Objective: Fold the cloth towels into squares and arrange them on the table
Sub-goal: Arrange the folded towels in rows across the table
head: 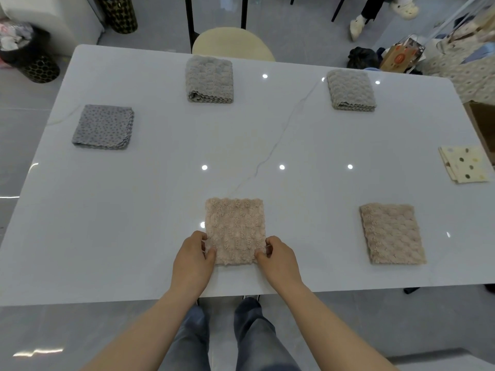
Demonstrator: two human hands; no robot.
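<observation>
Left hand (pixel 193 254) and right hand (pixel 278 257) pinch the near corners of the pink towel (pixel 235 230) between them, squaring it flat on the worktop (pixel 160 183).

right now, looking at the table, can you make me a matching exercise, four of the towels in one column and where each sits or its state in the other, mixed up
Column one:
1. beige towel between the hands
2. grey dotted towel
3. cream spotted cloth
4. second beige towel

Column two:
A. far right edge of the table
B. near right, lying free
C. left side, lying free
D. near centre, held at both lower corners by the left hand and right hand

Pairs: 1-D, 2-C, 3-A, 4-B
</observation>
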